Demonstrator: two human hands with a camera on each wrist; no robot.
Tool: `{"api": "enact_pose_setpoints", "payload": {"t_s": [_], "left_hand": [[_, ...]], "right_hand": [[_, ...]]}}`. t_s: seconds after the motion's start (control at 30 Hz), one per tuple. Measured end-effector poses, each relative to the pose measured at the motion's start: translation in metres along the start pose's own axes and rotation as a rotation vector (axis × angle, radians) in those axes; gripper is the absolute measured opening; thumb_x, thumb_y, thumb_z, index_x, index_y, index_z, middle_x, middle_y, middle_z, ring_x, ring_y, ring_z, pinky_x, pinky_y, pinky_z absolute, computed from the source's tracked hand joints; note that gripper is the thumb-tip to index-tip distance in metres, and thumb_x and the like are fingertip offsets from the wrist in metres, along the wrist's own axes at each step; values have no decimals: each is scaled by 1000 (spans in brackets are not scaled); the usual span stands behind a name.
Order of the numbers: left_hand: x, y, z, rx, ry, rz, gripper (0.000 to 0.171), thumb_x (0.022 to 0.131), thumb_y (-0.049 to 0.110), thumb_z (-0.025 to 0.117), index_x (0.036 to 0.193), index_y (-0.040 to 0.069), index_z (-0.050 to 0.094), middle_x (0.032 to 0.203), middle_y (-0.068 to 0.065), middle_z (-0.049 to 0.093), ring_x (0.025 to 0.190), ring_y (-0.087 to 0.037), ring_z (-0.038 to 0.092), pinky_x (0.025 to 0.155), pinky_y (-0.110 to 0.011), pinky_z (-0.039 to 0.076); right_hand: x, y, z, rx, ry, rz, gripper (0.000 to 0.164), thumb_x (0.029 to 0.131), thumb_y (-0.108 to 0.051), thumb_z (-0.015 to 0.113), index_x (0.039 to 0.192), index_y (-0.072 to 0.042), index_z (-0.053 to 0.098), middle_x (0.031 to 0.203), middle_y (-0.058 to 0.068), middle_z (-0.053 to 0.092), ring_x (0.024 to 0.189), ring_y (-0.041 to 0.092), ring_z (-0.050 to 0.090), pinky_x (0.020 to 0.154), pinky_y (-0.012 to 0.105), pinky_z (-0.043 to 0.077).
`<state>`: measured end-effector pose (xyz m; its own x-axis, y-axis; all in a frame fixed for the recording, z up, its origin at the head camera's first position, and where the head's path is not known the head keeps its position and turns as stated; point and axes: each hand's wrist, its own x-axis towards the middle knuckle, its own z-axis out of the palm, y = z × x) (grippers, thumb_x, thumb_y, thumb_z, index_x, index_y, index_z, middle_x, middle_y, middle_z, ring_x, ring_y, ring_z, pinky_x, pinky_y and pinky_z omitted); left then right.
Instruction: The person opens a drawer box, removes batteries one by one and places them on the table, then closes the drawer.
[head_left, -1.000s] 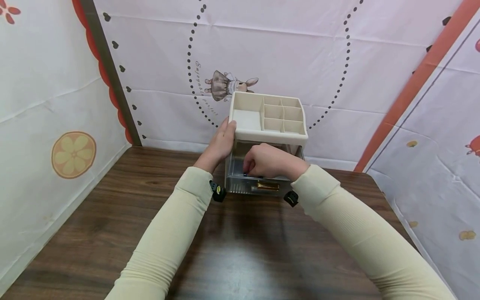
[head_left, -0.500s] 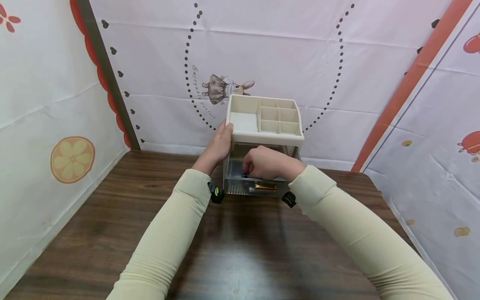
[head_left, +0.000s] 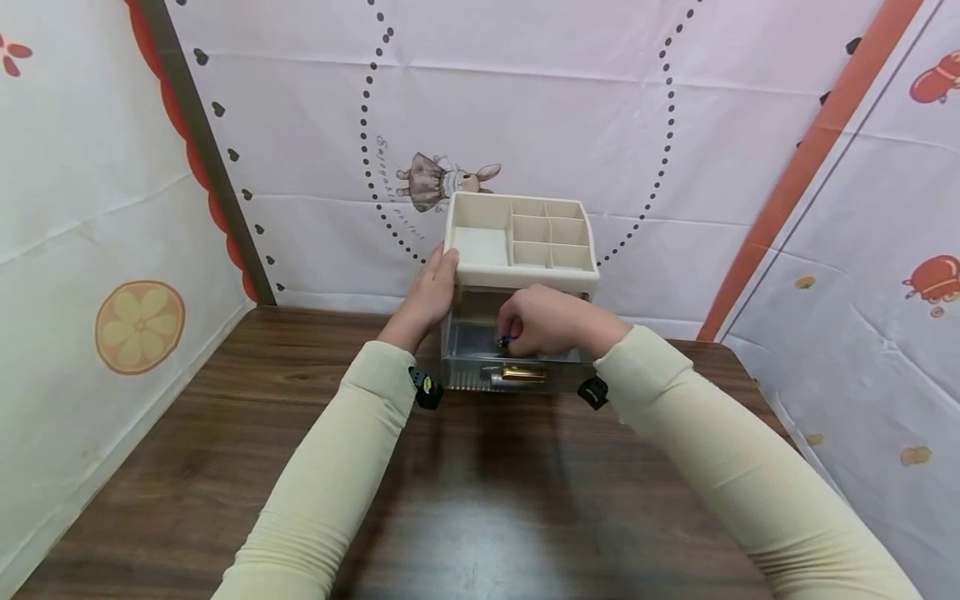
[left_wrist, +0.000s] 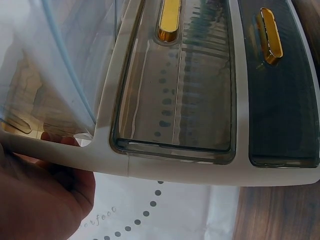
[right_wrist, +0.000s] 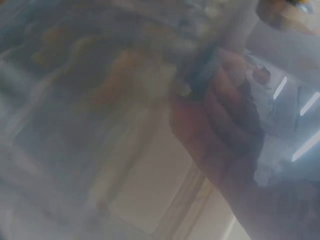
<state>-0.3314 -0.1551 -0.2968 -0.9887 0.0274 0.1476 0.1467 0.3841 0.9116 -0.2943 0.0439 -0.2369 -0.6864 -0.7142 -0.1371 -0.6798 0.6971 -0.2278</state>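
A cream desktop drawer organizer (head_left: 523,272) stands at the back of the table, its clear top drawer (head_left: 465,371) pulled out. My left hand (head_left: 430,293) holds the organizer's left side, thumb at the front edge; in the left wrist view the same hand (left_wrist: 47,195) is at the frame's edge. Inside the drawer, my right hand (head_left: 543,321) pinches a small dark item with a blue part (head_left: 504,341). Fingers cover most of it, and I cannot tell its kind. The right wrist view is hazy, showing the right hand (right_wrist: 215,120) through clear plastic.
Above the drawer is a compartment tray (head_left: 480,246) with several dividers. Two lower drawers with gold handles (left_wrist: 270,36) are closed. The dark wooden table (head_left: 465,500) extends toward me, and a printed cloth (head_left: 562,100) hangs close behind the organizer.
My right hand has moved right within the drawer, and the small blue-and-dark item has moved with its fingertips. My left hand stays on the organizer's side. The head view has shifted slightly.
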Motion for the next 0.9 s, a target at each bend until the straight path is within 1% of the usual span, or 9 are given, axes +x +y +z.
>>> {"api": "enact_pose_setpoints", "payload": {"t_s": [0.17, 0.3, 0.47, 0.57, 0.8, 0.9], "left_hand": [[-1, -1, 0, -8, 1, 6, 60, 101, 54, 17, 156, 30, 13, 160, -8, 24, 144, -26, 28, 115, -54, 27], [-1, 0, 0, -20, -1, 7, 60, 101, 54, 17, 156, 29, 13, 159, -9, 26, 142, -27, 31, 113, -56, 29], [-1, 0, 0, -21, 2, 23, 61, 101, 53, 17, 156, 27, 15, 158, -9, 28, 140, -27, 32, 113, -56, 29], [-1, 0, 0, -18, 4, 19, 61, 101, 53, 16, 156, 27, 14, 158, -9, 27, 141, -27, 31, 113, -56, 28], [-2, 1, 1, -24, 7, 25, 61, 101, 53, 17, 156, 27, 14, 158, -10, 27, 142, -28, 30, 114, -56, 27], [-2, 1, 2, -25, 7, 27, 61, 101, 53, 16, 156, 27, 14, 158, -10, 27, 142, -28, 31, 114, -56, 27]], "right_hand": [[-7, 4, -4, 1, 39, -11, 14, 80, -12, 71, 94, -12, 71, 87, -1, 68, 81, 12, 62, 76, 30, 52], [-13, 7, -8, 4, 73, -9, 16, 79, -12, 70, 95, -12, 71, 88, -1, 69, 82, 12, 62, 78, 30, 52], [-19, 12, -12, 39, 113, 4, 14, 78, -12, 69, 93, -12, 71, 88, -2, 70, 83, 12, 64, 79, 31, 53], [-23, 15, -15, 54, 134, 2, 13, 79, -12, 69, 92, -12, 71, 88, -1, 70, 83, 12, 64, 79, 31, 53], [-31, 20, -21, 97, 147, -7, 13, 82, -10, 65, 93, -10, 71, 89, 1, 70, 84, 14, 65, 79, 34, 53], [-34, 22, -22, 108, 155, -3, 13, 82, -10, 65, 93, -11, 70, 89, 1, 70, 84, 14, 65, 79, 34, 53]]}}
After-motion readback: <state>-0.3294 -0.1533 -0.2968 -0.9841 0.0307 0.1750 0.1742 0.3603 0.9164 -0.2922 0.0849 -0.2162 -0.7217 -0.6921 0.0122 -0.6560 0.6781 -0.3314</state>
